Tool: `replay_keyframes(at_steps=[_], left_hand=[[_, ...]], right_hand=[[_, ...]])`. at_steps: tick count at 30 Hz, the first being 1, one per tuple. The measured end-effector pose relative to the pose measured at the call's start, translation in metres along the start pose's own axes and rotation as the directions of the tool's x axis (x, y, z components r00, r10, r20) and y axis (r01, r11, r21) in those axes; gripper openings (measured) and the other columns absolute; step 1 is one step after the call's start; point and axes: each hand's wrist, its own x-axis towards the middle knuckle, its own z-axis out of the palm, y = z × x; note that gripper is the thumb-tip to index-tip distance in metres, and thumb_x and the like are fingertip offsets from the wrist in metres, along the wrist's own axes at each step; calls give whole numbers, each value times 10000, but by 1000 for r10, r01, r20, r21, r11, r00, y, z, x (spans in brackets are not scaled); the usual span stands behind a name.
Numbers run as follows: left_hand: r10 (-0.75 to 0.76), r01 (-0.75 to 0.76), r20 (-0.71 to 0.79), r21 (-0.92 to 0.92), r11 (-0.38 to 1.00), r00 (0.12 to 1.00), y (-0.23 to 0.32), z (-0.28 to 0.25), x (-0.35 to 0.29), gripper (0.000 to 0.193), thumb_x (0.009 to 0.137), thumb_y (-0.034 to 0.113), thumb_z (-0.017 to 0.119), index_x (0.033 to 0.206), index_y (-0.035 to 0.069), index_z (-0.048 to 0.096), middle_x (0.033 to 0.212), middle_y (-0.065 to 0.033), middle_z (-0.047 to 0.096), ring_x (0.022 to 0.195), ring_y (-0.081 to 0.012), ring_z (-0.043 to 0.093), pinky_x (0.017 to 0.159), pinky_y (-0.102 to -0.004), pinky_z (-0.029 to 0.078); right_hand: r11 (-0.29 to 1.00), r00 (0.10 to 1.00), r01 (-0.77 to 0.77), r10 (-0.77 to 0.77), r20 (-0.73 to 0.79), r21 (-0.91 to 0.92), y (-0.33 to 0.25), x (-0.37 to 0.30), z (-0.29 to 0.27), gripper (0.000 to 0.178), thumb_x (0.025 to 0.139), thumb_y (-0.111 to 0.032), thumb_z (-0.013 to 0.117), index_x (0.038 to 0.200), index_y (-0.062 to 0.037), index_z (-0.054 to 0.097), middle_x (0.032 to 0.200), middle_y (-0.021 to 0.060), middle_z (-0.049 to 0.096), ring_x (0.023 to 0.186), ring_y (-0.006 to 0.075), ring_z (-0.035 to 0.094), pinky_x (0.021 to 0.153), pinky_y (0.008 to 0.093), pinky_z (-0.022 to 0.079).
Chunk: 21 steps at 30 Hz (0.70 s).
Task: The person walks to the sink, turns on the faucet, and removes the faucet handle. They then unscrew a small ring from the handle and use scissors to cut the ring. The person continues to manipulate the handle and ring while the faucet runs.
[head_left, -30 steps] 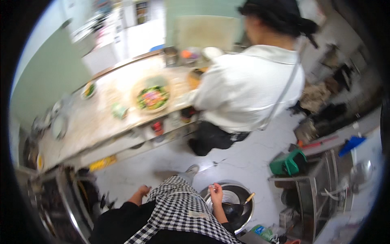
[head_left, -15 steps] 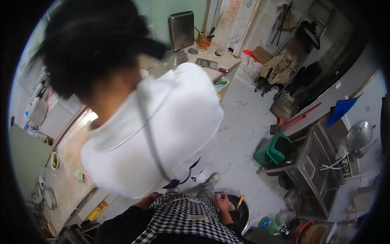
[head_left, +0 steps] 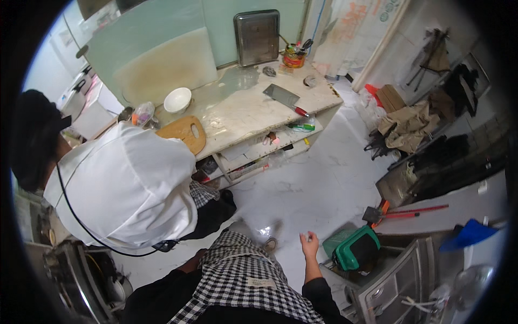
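The right hand (head_left: 309,244) is raised over the white floor (head_left: 324,178), fingers loosely apart and holding nothing. The nearest thing to it is the green container (head_left: 356,249), which lies just to its right and slightly lower, beside a metal rack (head_left: 399,281); its long side runs up and to the right. The left hand (head_left: 190,264) is largely hidden behind the checked apron (head_left: 243,281) and the co-worker's back — whether it is spread or closed I cannot tell — so the right hand is plainly the nearer one to the container.

A co-worker in a white jacket (head_left: 129,189) bends at the left. On the worktop (head_left: 253,108) well ahead lie a cleaver (head_left: 283,97) with a red handle, its length running down and to the right, a wooden cutting board (head_left: 186,133), a white bowl (head_left: 177,99) and a colourful printed tin (head_left: 294,55) holding utensils. A steel tray (head_left: 257,36) leans upright against the wall. A banner (head_left: 350,27) with orange lettering hangs at the far right corner.
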Motion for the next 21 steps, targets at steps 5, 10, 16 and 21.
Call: replay_keyframes(at_steps=[5,10,16,21], left_hand=[[-89,85,-34,-99,991,995,52,41,26,352,917,360,567,1106,104,717,1044,-197,722,983,-403,680,871,-478,542],[-165,147,-66,-224,964,984,106,74,85,367,907,369,579,1088,86,727,1037,-198,727,974,-401,687,860,-475,545],[-161,52,-266,-375,926,951,215,32,179,387,896,380,592,1066,64,739,1028,-199,734,964,-399,694,846,-471,549],[-328,-150,-346,-854,499,879,333,-55,215,348,976,274,617,1154,-18,678,979,-156,729,885,-213,703,773,-343,563]], right_hand=[[944,935,328,-322,149,-17,-110,141,48,563,790,-326,827,1240,-46,635,1159,185,636,1080,344,627,913,424,523],[796,764,604,-564,312,-38,-257,247,104,578,797,-343,808,1272,-70,621,1219,194,606,1147,373,590,976,436,495],[636,602,768,-674,428,-77,-396,345,134,603,818,-371,794,1301,-65,601,1228,185,599,1177,379,574,983,450,491],[562,470,827,-705,531,16,-452,416,163,606,830,-376,777,1315,-63,590,1261,193,594,1188,390,567,977,463,497]])
